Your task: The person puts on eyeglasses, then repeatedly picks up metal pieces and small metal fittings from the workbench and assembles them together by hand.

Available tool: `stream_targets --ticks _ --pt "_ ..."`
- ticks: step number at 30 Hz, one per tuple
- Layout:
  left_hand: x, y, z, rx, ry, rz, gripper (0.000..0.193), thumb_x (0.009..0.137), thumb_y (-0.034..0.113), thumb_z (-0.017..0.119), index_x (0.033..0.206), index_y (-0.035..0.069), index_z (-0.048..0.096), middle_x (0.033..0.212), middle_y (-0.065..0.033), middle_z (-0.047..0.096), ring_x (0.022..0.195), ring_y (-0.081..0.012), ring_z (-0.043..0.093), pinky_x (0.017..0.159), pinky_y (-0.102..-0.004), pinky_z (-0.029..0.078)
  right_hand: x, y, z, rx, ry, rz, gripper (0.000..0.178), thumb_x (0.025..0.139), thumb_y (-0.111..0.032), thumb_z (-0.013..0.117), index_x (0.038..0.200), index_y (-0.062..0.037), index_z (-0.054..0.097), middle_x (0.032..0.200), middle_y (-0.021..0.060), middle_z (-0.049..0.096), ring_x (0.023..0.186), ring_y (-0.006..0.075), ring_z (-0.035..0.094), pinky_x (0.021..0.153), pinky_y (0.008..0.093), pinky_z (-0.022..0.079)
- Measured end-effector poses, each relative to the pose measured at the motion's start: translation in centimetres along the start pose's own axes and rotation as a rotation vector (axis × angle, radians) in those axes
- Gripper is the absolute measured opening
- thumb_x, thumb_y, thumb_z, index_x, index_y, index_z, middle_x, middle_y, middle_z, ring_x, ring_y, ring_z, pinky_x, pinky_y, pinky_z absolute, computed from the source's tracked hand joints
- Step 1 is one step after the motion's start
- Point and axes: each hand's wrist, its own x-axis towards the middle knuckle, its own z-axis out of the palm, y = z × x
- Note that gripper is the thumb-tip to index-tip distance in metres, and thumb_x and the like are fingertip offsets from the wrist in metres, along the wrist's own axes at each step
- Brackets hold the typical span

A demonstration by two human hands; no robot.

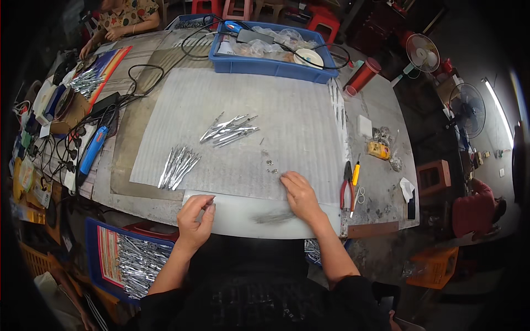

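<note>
Left grip (pixel 194 222) near silver tools (pixel 178 168), long axes slanting away-right.

A blue plastic tub (pixel 270 70) stands at the counter's (pixel 386 113) far edge, a red cylinder (pixel 362 77) near its far right corner, and a crumpled white tissue (pixel 407 188) near its near right corner. Beyond the right edge are two electric fans (pixel 467 110).

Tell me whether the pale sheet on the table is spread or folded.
Spread: the sheet lies flat across the table, two groups of silvery metal pieces on top.
</note>
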Motion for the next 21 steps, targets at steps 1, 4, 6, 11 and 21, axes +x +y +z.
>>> stream_targets --ticks 1,4,6,11,21 --pt "0.3 -0.1 0.0 0.03 0.0 0.01 0.015 0.073 -0.002 0.055 0.088 -0.004 0.056 0.076 -0.011 0.056 0.063 -0.0169 0.055 0.058 -0.0243 0.044 -0.2 0.1 0.2 0.011 0.022 0.028 0.031 0.062 0.007 0.05 0.092 0.0053 0.054 0.096 0.0164 0.055 0.096 0.0318 0.05 0.085 0.0382 0.04" --pt "1.6 -0.3 -0.1 0.066 -0.01 0.002 0.014 0.073 -0.003 0.054 0.087 -0.004 0.056 0.076 -0.0111 0.056 0.063 -0.0174 0.055 0.057 -0.0247 0.044 -0.4 -0.1 0.2 0.024 0.018 0.077 0.029 0.064 0.006 0.05 0.092 0.0053 0.055 0.097 0.0167 0.056 0.097 0.0316 0.05 0.086 0.038 0.04" --pt "2.4 -1.1 -0.2 0.081 -0.012 -0.002 0.014 0.073 -0.003 0.054 0.087 -0.004 0.056 0.075 -0.0114 0.056 0.062 -0.0175 0.055 0.057 -0.0249 0.044 -0.6 -0.2 0.2 0.041 0.019 0.087 0.029 0.064 0.006 0.05 0.093 0.0054 0.055 0.097 0.0166 0.056 0.098 0.0314 0.05 0.086 0.038 0.04" --pt "4.8 -1.5 -0.5 0.152 -0.07 -0.048 0.013 0.074 0.001 0.055 0.087 -0.003 0.058 0.076 -0.0103 0.058 0.065 -0.0163 0.056 0.059 -0.0249 0.044 -0.4 -0.1 -0.1 0.046 0.011 0.114 0.024 0.069 0.004 0.049 0.092 0.0039 0.056 0.098 0.0174 0.056 0.097 0.0316 0.051 0.086 0.0363 0.04" --pt "3.8 -1.6 1.4 0.138 -0.24 0.052 0.013 0.071 0.0 0.058 0.084 -0.002 0.057 0.075 -0.0117 0.057 0.066 -0.0218 0.057 0.059 -0.0285 0.044 -0.1 0.1 0.2 0.044 0.045 0.093 0.024 0.068 0.003 0.051 0.091 0.0038 0.056 0.096 0.0159 0.056 0.096 0.0317 0.05 0.086 0.038 0.04"
